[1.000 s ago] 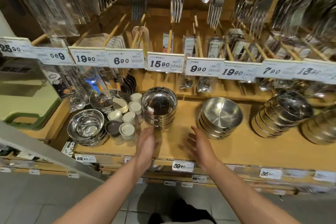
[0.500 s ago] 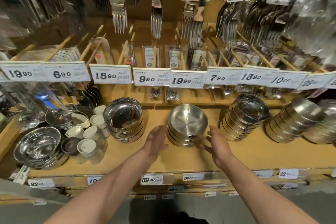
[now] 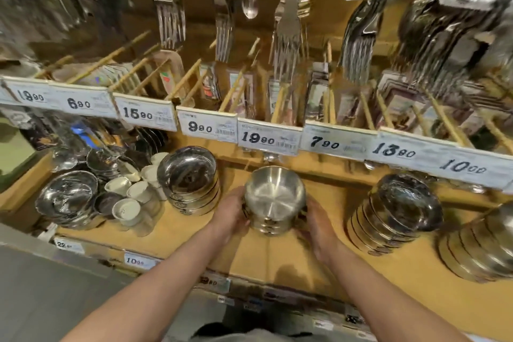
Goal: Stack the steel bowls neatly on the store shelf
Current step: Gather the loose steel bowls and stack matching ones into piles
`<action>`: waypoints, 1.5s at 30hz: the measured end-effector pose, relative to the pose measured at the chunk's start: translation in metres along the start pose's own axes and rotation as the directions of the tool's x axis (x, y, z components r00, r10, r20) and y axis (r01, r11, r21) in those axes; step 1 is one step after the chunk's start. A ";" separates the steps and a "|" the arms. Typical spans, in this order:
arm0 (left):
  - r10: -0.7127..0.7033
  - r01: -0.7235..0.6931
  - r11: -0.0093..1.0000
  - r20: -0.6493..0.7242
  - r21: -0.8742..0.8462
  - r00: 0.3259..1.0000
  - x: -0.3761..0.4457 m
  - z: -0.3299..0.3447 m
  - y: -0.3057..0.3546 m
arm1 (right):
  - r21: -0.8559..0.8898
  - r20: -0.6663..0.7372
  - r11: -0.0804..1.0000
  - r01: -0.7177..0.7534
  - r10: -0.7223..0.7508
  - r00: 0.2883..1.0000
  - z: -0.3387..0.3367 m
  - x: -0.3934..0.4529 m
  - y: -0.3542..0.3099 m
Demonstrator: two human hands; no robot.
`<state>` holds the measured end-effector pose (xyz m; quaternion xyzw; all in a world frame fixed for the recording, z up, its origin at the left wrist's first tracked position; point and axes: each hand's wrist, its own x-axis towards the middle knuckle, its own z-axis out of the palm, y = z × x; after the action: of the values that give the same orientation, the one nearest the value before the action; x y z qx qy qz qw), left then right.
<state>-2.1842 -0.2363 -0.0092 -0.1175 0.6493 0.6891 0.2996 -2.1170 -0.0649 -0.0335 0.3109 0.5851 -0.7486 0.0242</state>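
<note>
A short stack of matte steel bowls (image 3: 273, 197) stands at the middle of the wooden shelf (image 3: 291, 255). My left hand (image 3: 231, 214) presses against its left side and my right hand (image 3: 316, 226) cups its right side, so both hands grip the stack. To the left stands a stack of shiny steel bowls (image 3: 188, 178). A leaning stack of steel bowls (image 3: 397, 211) rests to the right, and a further leaning stack (image 3: 480, 247) lies at the far right.
Wide steel bowls (image 3: 68, 200) and several small white shakers (image 3: 126, 209) crowd the shelf's left end. Price tags (image 3: 266, 137) line a rail above the bowls. Packaged forks (image 3: 288, 44) and spoons hang overhead. Grey floor lies below the shelf edge.
My hands have moved from in front of the left shiny stack to the middle stack and closed on its sides. The view has shifted right and closer.
</note>
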 end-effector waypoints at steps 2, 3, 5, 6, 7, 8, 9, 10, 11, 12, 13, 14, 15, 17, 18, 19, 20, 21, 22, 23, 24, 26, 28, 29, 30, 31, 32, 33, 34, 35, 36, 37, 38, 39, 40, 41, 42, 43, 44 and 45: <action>-0.022 0.023 1.000 -0.044 0.021 0.999 0.005 -0.006 0.000 | 0.001 0.002 1.000 0.005 -0.005 1.000 0.005 0.004 0.001; -0.036 0.038 0.999 -0.062 0.023 0.997 0.005 -0.009 0.001 | -0.001 0.001 1.000 0.003 -0.003 1.000 0.006 0.006 0.002; -0.052 0.055 0.997 -0.062 0.046 0.997 0.009 -0.013 0.000 | 0.014 -0.010 1.000 -0.001 0.001 1.000 0.008 0.008 0.002; -0.053 0.057 0.997 -0.058 0.056 0.997 0.012 -0.015 -0.001 | 0.023 -0.019 1.000 -0.003 0.004 1.000 0.008 0.009 0.002; -0.056 0.060 0.996 -0.058 0.062 0.997 0.013 -0.016 -0.001 | 0.030 -0.028 1.000 -0.007 0.007 1.000 0.008 0.009 0.002; -0.061 0.065 0.996 -0.061 0.067 0.996 0.015 -0.018 0.000 | 0.037 -0.039 0.999 -0.012 0.014 0.999 0.009 0.010 0.003; -0.064 0.068 0.995 -0.058 0.070 0.996 0.016 -0.019 0.001 | 0.041 -0.053 0.999 -0.019 0.021 0.998 0.010 0.010 0.003; -0.069 0.073 0.994 -0.049 0.077 0.996 0.017 -0.020 0.002 | 0.048 -0.066 0.999 -0.022 0.025 0.998 0.011 0.009 0.003; -0.071 0.074 0.994 -0.036 0.086 0.997 0.016 -0.020 0.002 | 0.056 -0.077 0.998 -0.025 0.030 0.997 0.014 0.007 0.003; -0.071 0.073 0.993 -0.024 0.093 0.997 0.015 -0.021 0.003 | 0.064 -0.086 0.998 -0.028 0.033 0.996 0.015 0.004 0.003; -0.062 0.063 0.994 -0.012 0.090 0.998 0.014 -0.022 0.003 | 0.071 -0.094 0.997 -0.032 0.039 0.995 0.016 0.001 0.003; -0.059 0.060 0.994 -0.016 0.089 0.998 0.013 -0.023 0.002 | 0.076 -0.105 0.996 -0.039 0.046 0.993 0.016 -0.002 0.004; -0.064 0.067 0.994 -0.033 0.089 0.997 0.011 -0.025 -0.001 | 0.083 -0.124 0.995 -0.048 0.058 0.991 0.014 -0.007 0.006; -0.096 0.104 0.988 -0.074 0.115 0.993 0.003 -0.030 -0.015 | 0.102 -0.185 0.992 -0.075 0.093 0.978 0.004 -0.021 0.014; -0.115 0.127 0.982 -0.091 0.140 0.989 -0.002 -0.032 -0.025 | 0.108 -0.217 0.990 -0.087 0.109 0.970 -0.004 -0.028 0.019; -0.125 0.139 0.976 -0.092 0.169 0.988 -0.007 -0.034 -0.036 | 0.114 -0.246 0.989 -0.098 0.123 0.961 -0.014 -0.037 0.026; -0.125 0.137 0.969 -0.072 0.207 0.990 -0.014 -0.033 -0.047 | 0.122 -0.274 0.987 -0.106 0.136 0.952 -0.024 -0.045 0.031; -0.121 0.126 0.961 -0.033 0.246 0.992 -0.020 -0.030 -0.058 | 0.133 -0.300 0.985 -0.111 0.147 0.942 -0.035 -0.054 0.036; -0.135 0.128 0.956 0.010 0.263 0.991 -0.027 -0.022 -0.066 | 0.139 -0.325 0.984 -0.112 0.152 0.933 -0.047 -0.063 0.040; -0.166 0.149 0.954 0.044 0.261 0.985 -0.031 -0.012 -0.073 | 0.137 -0.347 0.985 -0.108 0.149 0.926 -0.060 -0.070 0.042; -0.198 0.174 0.945 0.060 0.277 0.978 -0.033 -0.001 -0.077 | 0.130 -0.366 0.987 -0.097 0.139 0.920 -0.073 -0.078 0.044; -0.232 0.200 0.929 0.069 0.312 0.970 -0.037 0.023 -0.077 | 0.139 -0.405 0.988 -0.069 0.121 0.906 -0.099 -0.091 0.045; -0.224 0.179 0.948 0.152 0.263 0.963 -0.038 0.045 -0.075 | 0.174 -0.440 0.984 -0.040 0.114 0.891 -0.125 -0.097 0.042; -0.219 0.172 0.958 0.202 0.230 0.955 -0.037 0.055 -0.072 | 0.182 -0.455 0.983 -0.028 0.109 0.884 -0.137 -0.098 0.039; -0.209 0.159 0.963 0.231 0.217 0.950 -0.036 0.066 -0.068 | 0.180 -0.466 0.984 -0.018 0.101 0.879 -0.149 -0.097 0.034; -0.199 0.144 0.963 0.240 0.228 0.950 -0.033 0.079 -0.063 | 0.167 -0.475 0.986 -0.011 0.091 0.875 -0.159 -0.094 0.028; -0.191 0.133 0.962 0.241 0.238 0.951 -0.030 0.094 -0.058 | 0.150 -0.478 0.989 -0.009 0.081 0.874 -0.168 -0.090 0.022; -0.188 0.131 0.963 0.237 0.237 0.953 -0.028 0.108 -0.053 | 0.141 -0.478 0.990 -0.008 0.075 0.875 -0.177 -0.085 0.016; -0.189 0.140 0.966 0.226 0.216 0.956 -0.026 0.124 -0.049 | 0.141 -0.472 0.990 -0.007 0.073 0.878 -0.185 -0.080 0.010; -0.184 0.146 0.971 0.206 0.188 0.961 -0.024 0.139 -0.047 | 0.147 -0.459 0.989 -0.009 0.076 0.885 -0.192 -0.074 0.004; -0.166 0.134 0.978 0.204 0.163 0.965 -0.024 0.152 -0.045 | 0.154 -0.442 0.988 -0.013 0.081 0.893 -0.198 -0.069 -0.001; -0.145 0.114 0.982 0.220 0.148 0.965 -0.025 0.163 -0.045 | 0.162 -0.423 0.987 -0.017 0.085 0.902 -0.204 -0.063 -0.005; -0.135 0.103 0.985 0.242 0.139 0.961 -0.023 0.174 -0.048 | 0.164 -0.401 0.986 -0.023 0.088 0.912 -0.210 -0.057 -0.008; -0.125 0.092 0.986 0.251 0.140 0.960 -0.022 0.183 -0.050 | 0.158 -0.375 0.987 -0.032 0.090 0.923 -0.216 -0.050 -0.009; -0.120 0.091 0.987 0.231 0.132 0.966 -0.019 0.192 -0.052 | 0.140 -0.342 0.990 -0.036 0.083 0.936 -0.220 -0.044 -0.010; -0.135 0.116 0.988 0.195 0.106 0.971 -0.017 0.200 -0.053 | 0.112 -0.301 0.993 -0.039 0.072 0.951 -0.223 -0.039 -0.012; -0.151 0.143 0.988 0.166 0.063 0.974 -0.015 0.208 -0.055 | 0.086 -0.256 0.995 -0.044 0.064 0.965 -0.225 -0.034 -0.012; -0.153 0.151 0.988 0.166 0.024 0.974 -0.013 0.214 -0.057 | 0.066 -0.212 0.997 -0.048 0.061 0.975 -0.227 -0.029 -0.012; -0.142 0.145 0.989 0.183 -0.002 0.973 -0.011 0.218 -0.060 | 0.053 -0.179 0.997 -0.049 0.058 0.982 -0.227 -0.025 -0.011; -0.129 0.134 0.991 0.195 -0.015 0.972 -0.011 0.222 -0.064 | 0.042 -0.159 0.998 -0.055 0.061 0.985 -0.227 -0.022 -0.012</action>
<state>-2.0893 -0.0266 -0.0269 -0.0968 0.5981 0.6850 0.4047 -2.0050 0.1338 -0.0406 0.3873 0.5620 -0.7309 -0.0069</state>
